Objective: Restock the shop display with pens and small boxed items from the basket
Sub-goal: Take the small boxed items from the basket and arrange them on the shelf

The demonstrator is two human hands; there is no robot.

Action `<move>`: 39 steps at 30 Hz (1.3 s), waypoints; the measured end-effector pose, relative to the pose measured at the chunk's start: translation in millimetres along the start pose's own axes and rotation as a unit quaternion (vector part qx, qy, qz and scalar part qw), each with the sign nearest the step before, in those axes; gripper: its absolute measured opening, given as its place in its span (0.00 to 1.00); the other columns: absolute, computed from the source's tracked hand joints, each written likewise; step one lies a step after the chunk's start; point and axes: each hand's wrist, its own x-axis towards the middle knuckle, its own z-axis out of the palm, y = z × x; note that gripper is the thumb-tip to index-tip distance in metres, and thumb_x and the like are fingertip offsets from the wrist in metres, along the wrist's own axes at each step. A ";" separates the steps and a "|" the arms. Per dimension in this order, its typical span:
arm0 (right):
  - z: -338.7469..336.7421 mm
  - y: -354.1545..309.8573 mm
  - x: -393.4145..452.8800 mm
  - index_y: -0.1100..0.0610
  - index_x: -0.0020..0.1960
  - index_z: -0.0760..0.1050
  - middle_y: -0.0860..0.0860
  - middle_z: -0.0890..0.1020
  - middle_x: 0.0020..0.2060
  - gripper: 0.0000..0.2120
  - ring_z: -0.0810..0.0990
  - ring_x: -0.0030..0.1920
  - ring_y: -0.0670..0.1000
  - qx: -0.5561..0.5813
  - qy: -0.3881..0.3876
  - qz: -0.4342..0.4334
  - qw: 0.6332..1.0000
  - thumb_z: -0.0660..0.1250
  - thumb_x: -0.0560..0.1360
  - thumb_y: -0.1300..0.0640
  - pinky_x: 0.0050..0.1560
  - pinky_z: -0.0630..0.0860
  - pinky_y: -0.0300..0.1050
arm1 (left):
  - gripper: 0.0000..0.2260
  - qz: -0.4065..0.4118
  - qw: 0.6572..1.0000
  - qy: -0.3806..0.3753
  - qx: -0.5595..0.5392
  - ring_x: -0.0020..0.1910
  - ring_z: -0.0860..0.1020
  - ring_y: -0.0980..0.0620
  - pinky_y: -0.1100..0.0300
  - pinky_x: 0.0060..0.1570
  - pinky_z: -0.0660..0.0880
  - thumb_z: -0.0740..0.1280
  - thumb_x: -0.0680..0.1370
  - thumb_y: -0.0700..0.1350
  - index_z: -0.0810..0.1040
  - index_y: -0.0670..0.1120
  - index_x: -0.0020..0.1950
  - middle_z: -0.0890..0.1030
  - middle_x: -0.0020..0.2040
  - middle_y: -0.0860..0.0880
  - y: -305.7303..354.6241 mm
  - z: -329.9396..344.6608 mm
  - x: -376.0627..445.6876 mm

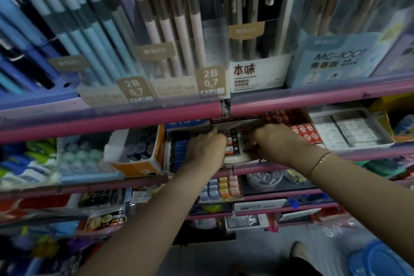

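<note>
Both my hands reach into the second shelf of a pink-railed display. My left hand (207, 149) has its fingers curled over the left edge of a white carton (237, 159) that holds small boxed items (233, 141) with dark and red labels. My right hand (274, 141) grips the carton's right side, its fingers pushed in among the small boxes. The fingertips of both hands are hidden inside the carton. Above, clear holders carry rows of blue pens (89, 33) and beige pens (174, 20).
An orange carton of dark boxes (140, 148) stands left of my hands, and a red patterned pack (300, 127) and a tray of white boxes (349, 129) stand to the right. A pink shelf rail (156, 116) runs just above. Lower shelves hold small coloured items (220, 188). A blue basket (380, 260) sits on the floor at bottom right.
</note>
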 end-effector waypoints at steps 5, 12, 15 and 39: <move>1.5 -4.9 8.7 0.56 0.57 0.76 0.55 0.81 0.55 0.13 0.78 0.58 0.57 -0.004 -0.019 0.023 1.000 0.65 0.73 0.58 0.55 0.74 0.48 | 0.07 0.008 1.000 0.014 -0.018 0.49 0.79 0.43 0.54 0.40 0.71 0.68 0.76 0.43 0.80 0.47 0.54 0.75 0.57 0.47 -1.1 5.7 4.8; -12.6 -19.9 1.4 0.56 0.54 0.79 0.55 0.82 0.49 0.09 0.80 0.50 0.56 0.229 0.096 0.087 0.965 0.64 0.75 0.56 0.46 0.75 0.40 | 0.07 -0.163 0.771 0.039 -0.615 0.35 0.78 0.57 0.63 0.37 0.74 0.68 0.76 0.44 0.82 0.51 0.38 0.80 0.33 0.57 -9.2 -3.1 -17.6; -26.3 -46.4 -17.8 0.54 0.52 0.78 0.56 0.83 0.44 0.09 0.83 0.44 0.56 0.608 0.028 0.107 0.786 0.69 0.73 0.54 0.45 0.80 0.44 | 0.17 -0.235 0.376 -0.020 -0.896 0.30 0.81 0.52 0.61 0.30 0.76 0.64 0.78 0.39 0.84 0.45 0.32 0.80 0.33 0.47 -4.6 -13.1 -29.1; -29.3 -22.6 -39.7 0.62 0.61 0.71 0.64 0.80 0.46 0.19 0.85 0.38 0.60 0.866 -0.105 0.065 0.485 0.57 0.73 0.75 0.36 0.82 0.46 | 0.19 -0.215 0.634 0.061 -0.740 0.18 0.64 0.55 0.64 0.18 0.62 0.55 0.80 0.60 0.76 0.49 0.57 0.75 0.26 0.52 -9.0 -6.5 -58.7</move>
